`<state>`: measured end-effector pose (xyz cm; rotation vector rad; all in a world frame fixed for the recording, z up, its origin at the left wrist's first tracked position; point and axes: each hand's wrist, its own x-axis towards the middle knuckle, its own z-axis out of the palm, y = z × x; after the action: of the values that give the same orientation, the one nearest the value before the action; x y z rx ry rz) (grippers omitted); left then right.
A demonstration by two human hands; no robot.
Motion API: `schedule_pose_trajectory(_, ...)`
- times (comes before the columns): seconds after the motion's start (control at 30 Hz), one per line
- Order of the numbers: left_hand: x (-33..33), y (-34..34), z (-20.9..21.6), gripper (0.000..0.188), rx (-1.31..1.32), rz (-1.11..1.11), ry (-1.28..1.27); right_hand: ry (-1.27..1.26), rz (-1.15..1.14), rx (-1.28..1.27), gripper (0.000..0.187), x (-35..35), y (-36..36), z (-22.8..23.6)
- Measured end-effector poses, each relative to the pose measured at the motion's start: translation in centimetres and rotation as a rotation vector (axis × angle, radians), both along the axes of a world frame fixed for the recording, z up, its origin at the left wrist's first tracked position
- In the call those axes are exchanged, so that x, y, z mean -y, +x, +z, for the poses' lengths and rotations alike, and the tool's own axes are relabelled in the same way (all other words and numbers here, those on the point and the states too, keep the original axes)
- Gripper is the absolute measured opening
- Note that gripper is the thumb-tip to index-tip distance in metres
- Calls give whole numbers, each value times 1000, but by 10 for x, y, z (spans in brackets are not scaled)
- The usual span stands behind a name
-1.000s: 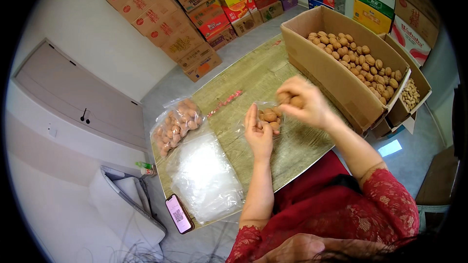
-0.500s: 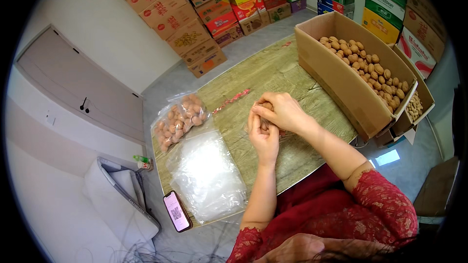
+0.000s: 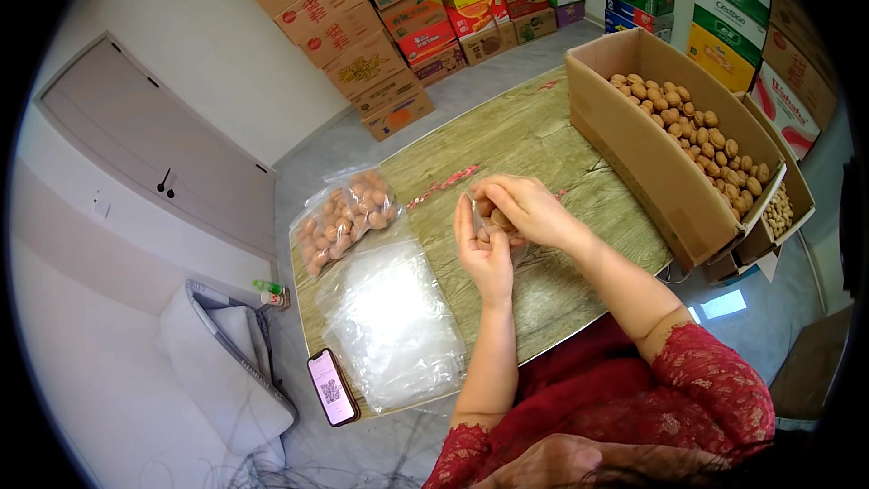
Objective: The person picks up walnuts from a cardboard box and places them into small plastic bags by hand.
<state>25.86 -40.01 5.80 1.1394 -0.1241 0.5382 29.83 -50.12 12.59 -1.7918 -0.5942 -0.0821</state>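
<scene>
A clear plastic bag (image 3: 499, 225) with several walnuts in it is held over the table, mostly hidden by my hands. My left hand (image 3: 487, 263) is closed round its left side, thumb across the front. My right hand (image 3: 532, 208) grips the bag's upper edge from the right, fingers bent over the walnuts. To the left lies a filled clear bag of walnuts (image 3: 348, 220). Nearer to me, a stack of flat clear plastic bags (image 3: 391, 321) shines in the light.
A tall cardboard box (image 3: 625, 140) of loose walnuts stands at the table's right, beside a smaller box of peanuts (image 3: 778, 215). A phone (image 3: 332, 388) lies at the near left corner. Stacked cartons (image 3: 362, 63) line the far wall. Red patterned strips (image 3: 444, 184) mark the wood-grain tabletop.
My hands have parted slightly at the top, so more of the bag and its walnuts shows between them. The whole view has shifted a little.
</scene>
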Motion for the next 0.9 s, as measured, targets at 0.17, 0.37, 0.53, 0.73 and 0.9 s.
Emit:
schedule_pose_trajectory(0.17,-3,-4,2,60,-65,-39,-16,-375,-220,646,21,40,-20,-18)
schedule_pose_trajectory(0.37,-5,-1,-3,58,-50,-40,30,-321,-23,250,19,54,-32,-36)
schedule_pose_trajectory(0.53,-15,4,-8,54,-42,63,159,-221,-55,217,9,60,-30,-28)
schedule_pose_trajectory(0.73,-31,18,-17,45,-2,217,381,-286,160,339,10,62,-41,-7)
schedule_pose_trajectory(0.9,-37,28,-39,42,-272,-321,278,-321,260,336,12,63,-46,-2)
